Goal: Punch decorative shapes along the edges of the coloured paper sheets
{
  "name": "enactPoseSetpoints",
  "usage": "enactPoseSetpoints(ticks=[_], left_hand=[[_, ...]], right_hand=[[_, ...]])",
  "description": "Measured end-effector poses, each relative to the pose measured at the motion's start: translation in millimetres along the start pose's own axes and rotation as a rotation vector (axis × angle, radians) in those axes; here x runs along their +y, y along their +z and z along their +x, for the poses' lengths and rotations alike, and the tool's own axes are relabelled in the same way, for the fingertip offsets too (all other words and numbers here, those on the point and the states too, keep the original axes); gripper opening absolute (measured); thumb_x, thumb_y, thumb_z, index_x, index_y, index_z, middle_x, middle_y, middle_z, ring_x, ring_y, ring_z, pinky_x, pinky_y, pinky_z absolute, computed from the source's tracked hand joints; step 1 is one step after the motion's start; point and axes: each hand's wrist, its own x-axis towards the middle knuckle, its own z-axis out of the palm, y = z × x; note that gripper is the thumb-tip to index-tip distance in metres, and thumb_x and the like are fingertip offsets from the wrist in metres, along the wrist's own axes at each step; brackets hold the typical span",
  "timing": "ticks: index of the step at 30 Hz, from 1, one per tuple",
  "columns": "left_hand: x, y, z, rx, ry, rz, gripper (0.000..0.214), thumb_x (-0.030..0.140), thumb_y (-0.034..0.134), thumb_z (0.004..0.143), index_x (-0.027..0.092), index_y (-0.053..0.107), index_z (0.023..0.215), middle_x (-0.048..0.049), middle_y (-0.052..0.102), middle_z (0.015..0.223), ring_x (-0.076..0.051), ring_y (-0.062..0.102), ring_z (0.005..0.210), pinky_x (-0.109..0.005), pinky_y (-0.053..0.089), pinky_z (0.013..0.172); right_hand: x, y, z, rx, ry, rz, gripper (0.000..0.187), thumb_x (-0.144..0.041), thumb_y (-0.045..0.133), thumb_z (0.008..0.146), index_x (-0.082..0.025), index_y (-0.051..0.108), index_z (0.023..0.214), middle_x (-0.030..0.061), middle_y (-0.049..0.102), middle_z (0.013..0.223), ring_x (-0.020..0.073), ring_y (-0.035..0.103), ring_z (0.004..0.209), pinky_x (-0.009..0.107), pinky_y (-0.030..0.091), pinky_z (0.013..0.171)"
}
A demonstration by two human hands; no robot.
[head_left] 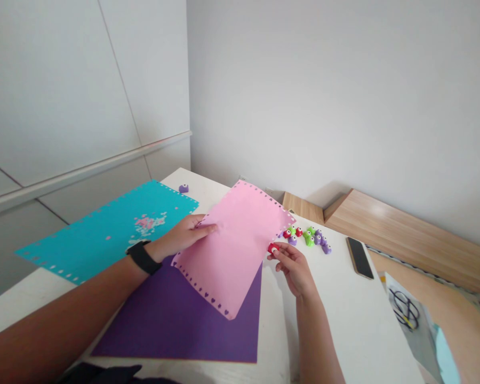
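Observation:
My left hand (184,235) holds the left edge of a pink sheet (234,245), whose borders carry punched heart holes; a black watch sits on that wrist. The sheet is lifted and tilted above a purple sheet (176,320) on the white table (352,320). My right hand (294,266) pinches a small red punch (273,248) against the pink sheet's right edge. A cluster of small red, green and purple punches (310,237) lies just behind my right hand.
A turquoise sheet (104,234) with punched edges and pink scraps lies at the left. A lone purple punch (183,188) sits near the table's far corner. A black phone (359,257) lies at the right, and scissors (404,309) rest on a grey packet. Wooden boards lean by the wall.

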Motion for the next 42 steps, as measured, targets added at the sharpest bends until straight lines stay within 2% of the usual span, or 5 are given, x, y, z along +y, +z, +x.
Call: enactPoseSetpoints(ticks=[7,13,16,31,42], left_hand=[[0,1.0,-1,-0.024,-0.020,-0.012,0.048,0.053,0.066,0.088,0.016,0.071,0.119,-0.0092,0.076,0.116,-0.030,0.071,0.099,-0.034,0.054,0.082],[1,1.1,-1,-0.009,-0.043,-0.059,0.046,0.053,0.066,0.088,0.015,0.072,0.112,-0.0091,0.077,0.110,-0.030,0.072,0.093,-0.032,0.055,0.076],[2,0.8,-1,0.019,-0.053,-0.028,0.043,0.053,0.065,0.089,0.015,0.073,0.106,-0.0082,0.079,0.102,-0.028,0.072,0.085,-0.030,0.054,0.069],[3,1.8,-1,0.027,-0.029,-0.020,0.043,0.056,0.066,0.086,0.016,0.075,0.100,-0.0064,0.078,0.095,-0.025,0.069,0.078,-0.029,0.052,0.067],[3,3.6,-3,-0.021,-0.006,-0.037,0.049,0.058,0.066,0.085,0.018,0.075,0.111,-0.0079,0.078,0.109,-0.030,0.070,0.096,-0.034,0.054,0.083]], right_hand=[[5,1,5,0.098,-0.019,0.120,0.030,-0.032,0.088,0.072,-0.020,0.078,0.098,0.0072,0.074,0.101,0.0154,0.066,0.076,0.019,0.037,0.046],[6,1,6,0.088,-0.017,0.185,0.026,-0.028,0.087,0.074,-0.020,0.079,0.098,0.0052,0.071,0.100,0.0124,0.064,0.075,0.015,0.038,0.043],[5,0,5,0.059,-0.009,0.199,0.025,-0.027,0.086,0.076,-0.020,0.079,0.098,0.0050,0.070,0.100,0.0126,0.065,0.077,0.014,0.039,0.043],[2,5,2,0.022,-0.009,0.121,0.033,-0.030,0.088,0.072,-0.021,0.077,0.102,0.0068,0.074,0.099,0.0182,0.069,0.082,0.019,0.040,0.046],[4,10,0,0.010,-0.033,0.040,0.037,-0.031,0.086,0.073,-0.019,0.074,0.106,0.0101,0.075,0.098,0.0200,0.066,0.080,0.023,0.037,0.047]])
